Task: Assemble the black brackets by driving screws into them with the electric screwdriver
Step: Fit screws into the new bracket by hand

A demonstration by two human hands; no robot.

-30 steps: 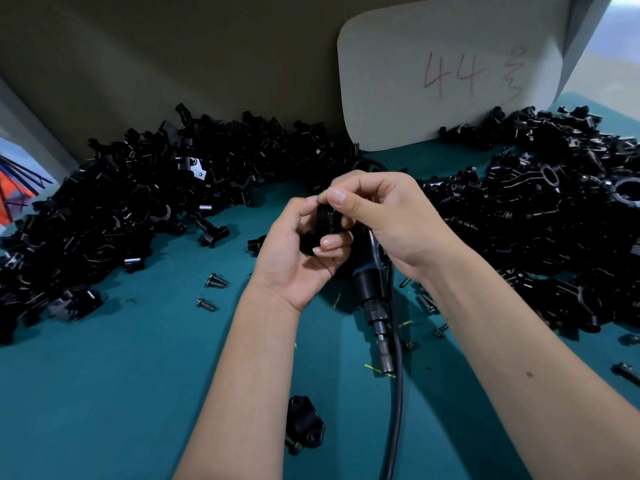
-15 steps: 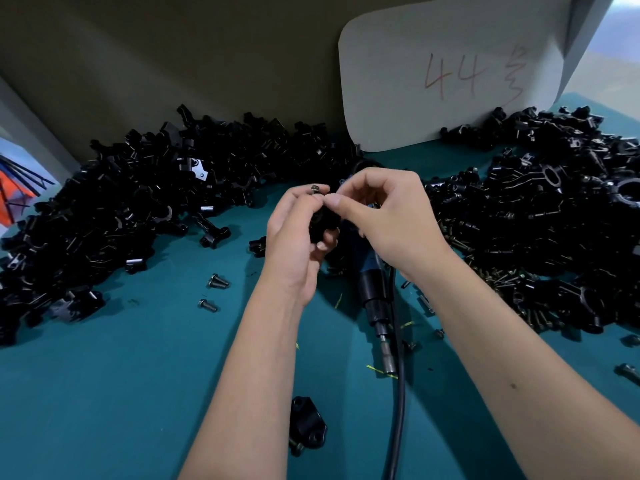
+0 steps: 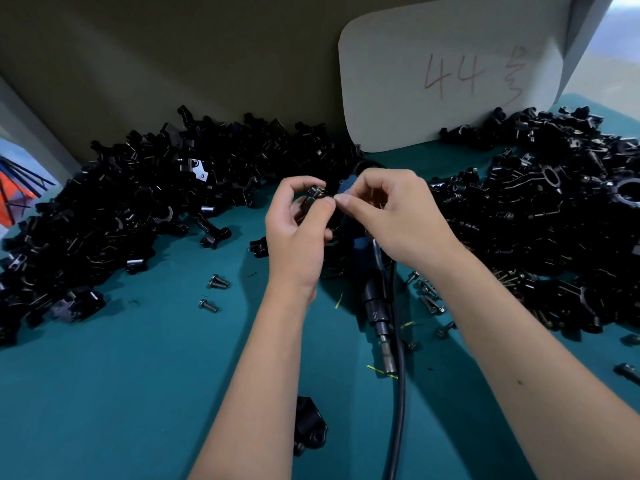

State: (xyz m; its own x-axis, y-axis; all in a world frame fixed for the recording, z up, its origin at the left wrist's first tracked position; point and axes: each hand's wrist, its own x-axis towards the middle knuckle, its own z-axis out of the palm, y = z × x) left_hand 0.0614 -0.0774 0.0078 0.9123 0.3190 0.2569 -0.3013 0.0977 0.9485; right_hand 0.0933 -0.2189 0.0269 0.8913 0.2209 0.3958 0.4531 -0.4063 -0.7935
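My left hand (image 3: 298, 230) grips a small black bracket (image 3: 309, 201) with a screw standing in its top, held above the teal table. My right hand (image 3: 391, 216) is just right of it, thumb and forefinger pinched together at the bracket's edge; what they pinch is too small to see. The electric screwdriver (image 3: 372, 292) lies on the table under both hands, its bit pointing toward me and its black cable (image 3: 398, 393) running down to the near edge. An assembled black bracket (image 3: 310, 427) lies near my left forearm.
Large heaps of black brackets lie at the left (image 3: 114, 216) and right (image 3: 554, 216). Loose screws are scattered at the left (image 3: 217, 282) and right (image 3: 429, 299) of the screwdriver. A white card (image 3: 450, 74) marked 44 leans against the brown back wall.
Both hands rose slightly and drew apart. My right fingers came off the top of the bracket and now pinch beside it; a screw shows in the bracket's top.
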